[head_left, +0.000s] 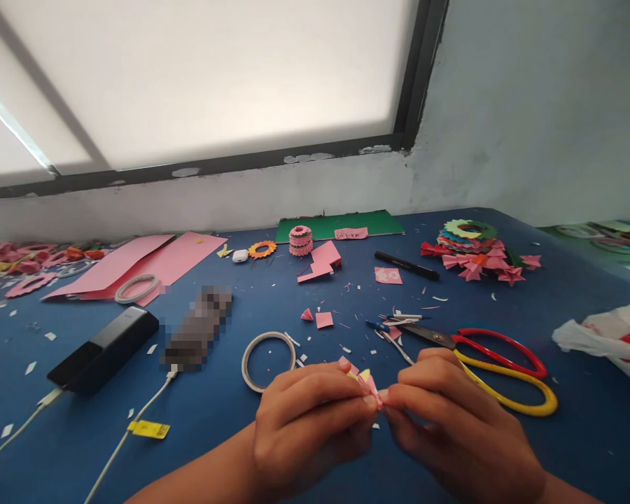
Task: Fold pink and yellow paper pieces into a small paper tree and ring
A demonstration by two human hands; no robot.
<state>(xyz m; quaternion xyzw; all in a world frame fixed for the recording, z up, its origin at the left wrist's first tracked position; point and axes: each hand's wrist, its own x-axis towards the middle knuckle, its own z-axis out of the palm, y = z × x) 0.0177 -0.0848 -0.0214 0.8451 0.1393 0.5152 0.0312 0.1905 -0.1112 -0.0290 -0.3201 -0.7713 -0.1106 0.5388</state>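
A small folded piece of pink and pale yellow paper [370, 386] is pinched between the fingertips of both hands, low in the middle of the head view. My left hand [315, 413] comes from the left, its thumb and fingers pressed on the piece and hiding part of it. My right hand [454, 420] is closed on the piece's right end. Scissors [472, 345] with one red and one yellow handle lie just behind the right hand. Behind the left hand rests a roll of tape [246, 364]. A pink paper square [324, 320] sits farther back, beside a small pleated pink piece [307, 315].
Charging cables run toward a black device [105, 350] and a blurred-out object [198, 329] at left. Pink sheets [131, 262], a stack of scalloped paper rings [301, 241], a black marker [407, 266] and paper flowers [480, 259] lie farther back. At right sits a plastic bag [609, 336].
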